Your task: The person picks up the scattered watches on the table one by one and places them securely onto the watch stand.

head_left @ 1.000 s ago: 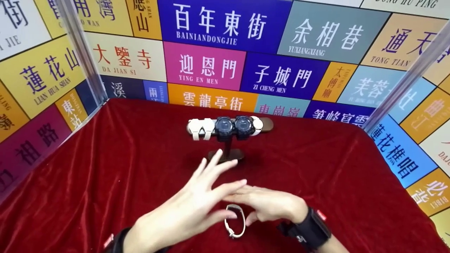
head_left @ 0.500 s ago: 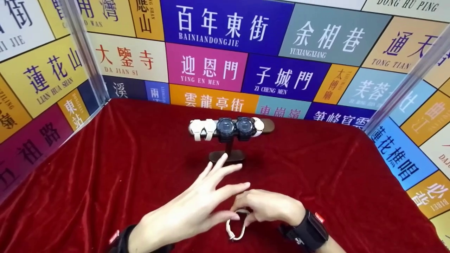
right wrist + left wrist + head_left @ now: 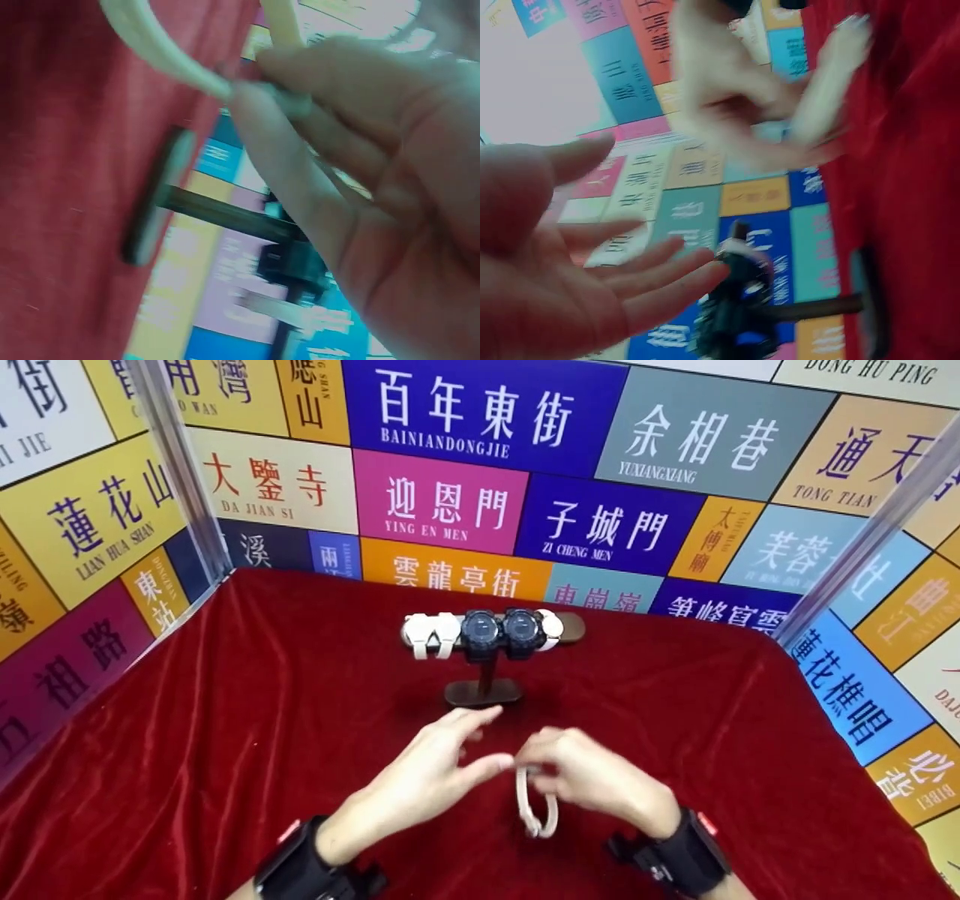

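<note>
A watch with a closed cream strap (image 3: 525,802) hangs as a loop from my right hand (image 3: 600,780), which pinches its upper end between thumb and fingers. Its dial is hidden by that hand. The right wrist view shows the pale strap (image 3: 161,49) running out from the pinching fingertips (image 3: 259,105). My left hand (image 3: 420,787) is held just left of the watch, its thumb pointing toward it without gripping anything. Loosely spread fingers of the left hand (image 3: 592,277) show in the left wrist view, where the right hand and strap (image 3: 829,82) are blurred.
Beyond the hands stands a dark T-shaped watch stand (image 3: 484,694) bearing white watches (image 3: 431,631), black digital watches (image 3: 481,634) and a white-strapped round watch (image 3: 551,626). Red velvet cloth (image 3: 247,735) covers the table. Colourful sign panels (image 3: 442,502) surround its back and sides.
My right hand has closed on the watch and lifted it, shifting it up and to the right. My left hand has drawn back slightly, and its fingers no longer overlap the stand's base.
</note>
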`<control>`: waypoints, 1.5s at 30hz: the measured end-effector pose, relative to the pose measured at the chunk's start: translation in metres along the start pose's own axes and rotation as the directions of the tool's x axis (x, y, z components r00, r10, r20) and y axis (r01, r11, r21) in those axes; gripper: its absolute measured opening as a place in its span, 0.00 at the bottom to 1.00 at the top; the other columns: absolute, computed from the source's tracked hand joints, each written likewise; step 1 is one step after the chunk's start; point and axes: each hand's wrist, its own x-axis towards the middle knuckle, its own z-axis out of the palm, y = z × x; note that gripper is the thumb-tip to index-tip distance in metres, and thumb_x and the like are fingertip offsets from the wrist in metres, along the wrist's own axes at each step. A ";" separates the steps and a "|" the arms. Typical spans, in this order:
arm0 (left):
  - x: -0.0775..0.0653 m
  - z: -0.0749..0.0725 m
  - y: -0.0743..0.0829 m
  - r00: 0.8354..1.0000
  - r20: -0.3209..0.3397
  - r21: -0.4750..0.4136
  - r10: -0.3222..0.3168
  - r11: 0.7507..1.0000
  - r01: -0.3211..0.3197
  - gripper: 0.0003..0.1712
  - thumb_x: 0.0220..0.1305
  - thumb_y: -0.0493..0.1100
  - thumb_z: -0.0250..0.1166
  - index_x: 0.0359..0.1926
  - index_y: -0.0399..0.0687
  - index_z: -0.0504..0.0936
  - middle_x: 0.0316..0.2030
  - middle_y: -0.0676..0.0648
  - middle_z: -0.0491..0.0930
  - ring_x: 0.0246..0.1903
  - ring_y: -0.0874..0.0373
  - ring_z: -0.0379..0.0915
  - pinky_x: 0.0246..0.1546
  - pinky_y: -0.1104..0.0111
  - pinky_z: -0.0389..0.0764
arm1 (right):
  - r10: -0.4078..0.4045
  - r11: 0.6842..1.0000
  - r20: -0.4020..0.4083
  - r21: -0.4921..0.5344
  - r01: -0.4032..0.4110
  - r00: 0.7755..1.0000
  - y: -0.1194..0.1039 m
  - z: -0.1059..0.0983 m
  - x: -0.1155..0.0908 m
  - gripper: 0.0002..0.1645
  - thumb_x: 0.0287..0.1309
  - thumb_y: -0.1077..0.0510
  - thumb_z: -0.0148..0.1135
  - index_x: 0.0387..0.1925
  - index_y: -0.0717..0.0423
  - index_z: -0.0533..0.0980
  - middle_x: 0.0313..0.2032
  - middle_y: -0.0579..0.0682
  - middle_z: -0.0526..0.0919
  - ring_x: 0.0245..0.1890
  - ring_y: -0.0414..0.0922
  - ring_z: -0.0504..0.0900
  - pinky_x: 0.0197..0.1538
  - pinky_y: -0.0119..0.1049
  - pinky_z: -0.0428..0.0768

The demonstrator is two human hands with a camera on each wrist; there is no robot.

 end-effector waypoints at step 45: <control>0.003 0.021 -0.004 0.952 0.190 -0.789 0.241 0.615 0.002 0.25 0.77 0.42 0.52 0.58 0.18 0.72 0.46 0.35 0.81 0.41 0.64 0.82 0.49 0.65 0.87 | -0.312 0.926 -0.399 0.076 0.370 0.862 -0.052 -0.052 -0.025 0.40 0.48 0.49 0.77 0.60 0.64 0.77 0.58 0.58 0.80 0.58 0.46 0.77 0.63 0.25 0.75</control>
